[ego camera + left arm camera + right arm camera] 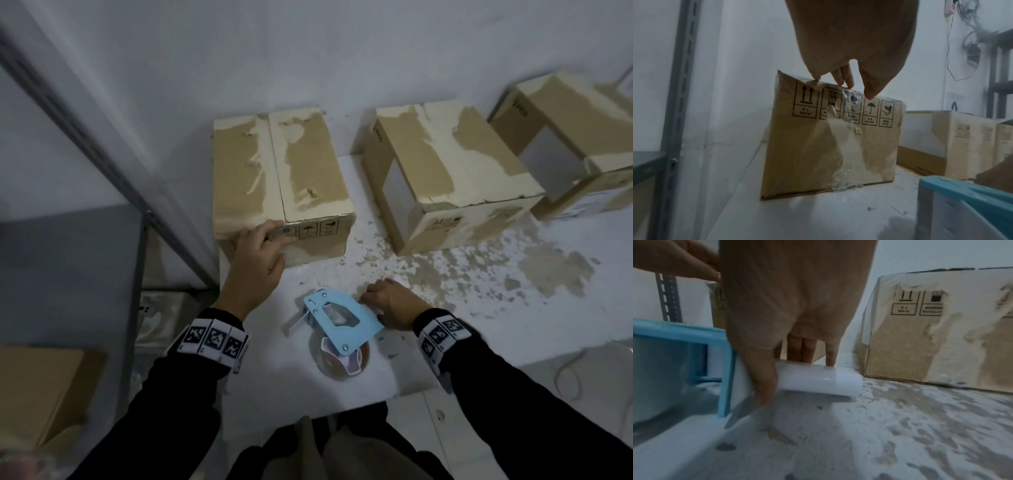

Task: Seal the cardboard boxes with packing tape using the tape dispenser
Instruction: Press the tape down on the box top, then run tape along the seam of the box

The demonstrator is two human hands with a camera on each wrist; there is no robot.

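Lower centre of the head view, the right hand [394, 303] curls round the white handle of the light-blue plastic tape dispenser [339, 318], likely to lift it. At centre left, the left hand [258, 260] rests relaxed fingers on the closed brown cardboard box [277, 171], probably steadying its unsealed top seam for taping.

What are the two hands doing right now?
Left hand: open, fingers resting on the box.
Right hand: gripping the dispenser handle.

We see matt brown cardboard boxes [281, 178] with torn, rough, pale patches and glossy clear tape [846, 100] wrinkled over one. The dispenser [342, 322] looks smooth blue plastic with a white handle [818, 379]. The table [479, 274] is white, flaking and rough.
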